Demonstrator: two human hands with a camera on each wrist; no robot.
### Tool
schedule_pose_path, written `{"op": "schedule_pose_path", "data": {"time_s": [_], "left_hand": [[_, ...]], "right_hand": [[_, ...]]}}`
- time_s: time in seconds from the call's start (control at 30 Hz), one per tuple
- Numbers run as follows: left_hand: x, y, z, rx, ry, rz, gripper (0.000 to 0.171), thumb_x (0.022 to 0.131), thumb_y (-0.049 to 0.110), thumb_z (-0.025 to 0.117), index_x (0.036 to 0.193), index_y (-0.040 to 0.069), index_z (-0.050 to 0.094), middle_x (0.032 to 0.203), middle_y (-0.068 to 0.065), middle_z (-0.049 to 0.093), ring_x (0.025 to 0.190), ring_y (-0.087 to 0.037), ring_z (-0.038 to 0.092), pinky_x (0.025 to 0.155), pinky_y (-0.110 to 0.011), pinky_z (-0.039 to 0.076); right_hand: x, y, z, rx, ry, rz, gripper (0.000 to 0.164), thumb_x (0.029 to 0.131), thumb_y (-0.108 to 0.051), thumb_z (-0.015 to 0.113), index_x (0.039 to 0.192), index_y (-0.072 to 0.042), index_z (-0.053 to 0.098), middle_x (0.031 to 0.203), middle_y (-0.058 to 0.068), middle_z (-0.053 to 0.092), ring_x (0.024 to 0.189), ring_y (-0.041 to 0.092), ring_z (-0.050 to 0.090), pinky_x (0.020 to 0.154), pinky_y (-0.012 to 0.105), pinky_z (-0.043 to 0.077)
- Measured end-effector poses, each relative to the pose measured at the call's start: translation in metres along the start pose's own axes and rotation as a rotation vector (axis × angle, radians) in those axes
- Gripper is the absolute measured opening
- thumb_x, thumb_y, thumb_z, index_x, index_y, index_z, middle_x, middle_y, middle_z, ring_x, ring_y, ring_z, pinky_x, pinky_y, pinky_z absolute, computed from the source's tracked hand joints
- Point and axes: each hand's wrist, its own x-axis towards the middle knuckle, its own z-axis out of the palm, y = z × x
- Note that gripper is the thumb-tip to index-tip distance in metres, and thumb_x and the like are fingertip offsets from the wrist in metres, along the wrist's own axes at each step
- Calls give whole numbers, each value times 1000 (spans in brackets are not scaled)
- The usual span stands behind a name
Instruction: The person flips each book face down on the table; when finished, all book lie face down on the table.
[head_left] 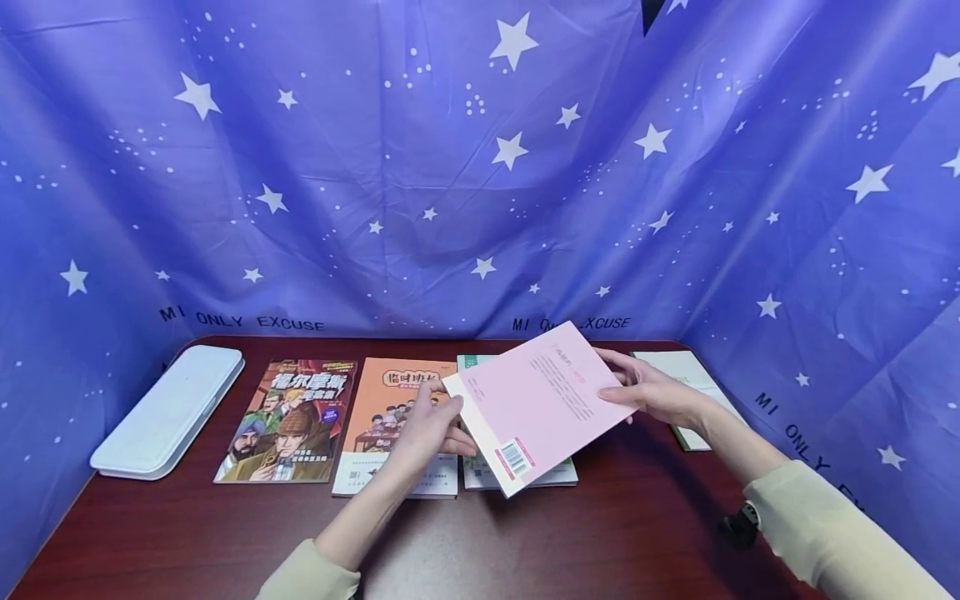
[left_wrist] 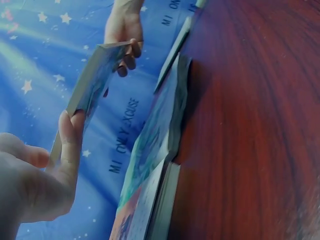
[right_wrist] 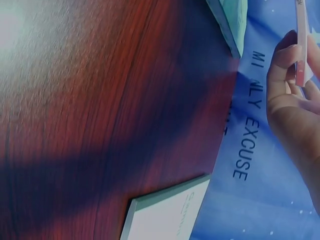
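Both hands hold a pink book (head_left: 536, 400) tilted above the table, its back cover with a barcode facing up. My left hand (head_left: 431, 429) grips its left edge, thumb on top and fingers beneath; the left wrist view shows this hand (left_wrist: 45, 175) on the book's edge (left_wrist: 82, 85). At the opposite edge my right hand (head_left: 652, 390) pinches the book, thumb on the cover; the right wrist view shows that hand (right_wrist: 295, 105) around the thin spine or edge (right_wrist: 300, 45). Under the pink book lies a green-covered book (head_left: 555, 477), mostly hidden.
On the dark red wooden table (head_left: 247, 533) lie an orange book (head_left: 375, 417), a detective comic book (head_left: 288, 425) and a white case (head_left: 168, 412) at the left. A pale notebook (head_left: 686, 375) lies at the right, partly behind my right hand. A starry blue curtain (head_left: 420, 167) encloses the table.
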Motion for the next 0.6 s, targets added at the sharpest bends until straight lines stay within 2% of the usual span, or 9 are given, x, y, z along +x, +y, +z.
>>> {"op": "schedule_pose_path", "data": {"time_s": [0.1,0.23,0.37,0.5,0.6], "left_hand": [[0,-3,7,32,-18,18,39,104,13,51,136,1,31,98,-27,74,55,-17,72,64,-42,66],[3,-8,16,53,-51,21,49,98,8,56,139,-1,30,90,-24,76,59,-16,73,65,-39,66],[4,-12,26,46,-94,20,54,94,5,58,140,-3,31,84,-22,76,61,-15,73,63,-31,65],[1,-16,38,28,-118,12,43,96,6,52,134,-4,34,86,-28,75,64,-20,75,67,-38,67],[-1,-20,47,3,-130,-2,36,99,9,45,131,-4,36,89,-32,74,68,-28,77,69,-43,67]], "right_hand": [[-3,3,-7,-10,-9,3,81,101,1,57,166,-13,9,128,4,71,107,21,75,73,30,64],[-7,5,-16,-69,4,-10,74,102,-3,57,164,-4,15,124,2,73,102,17,76,70,26,62],[-7,5,-25,-150,66,-11,64,103,-6,58,158,4,27,113,-1,77,87,12,76,57,21,55],[-3,4,-31,-209,140,4,59,103,-10,60,153,9,36,103,-5,78,74,6,70,52,19,47],[-1,5,-35,-230,169,12,58,102,-12,61,151,11,38,101,-7,78,74,5,70,54,19,50]]}}
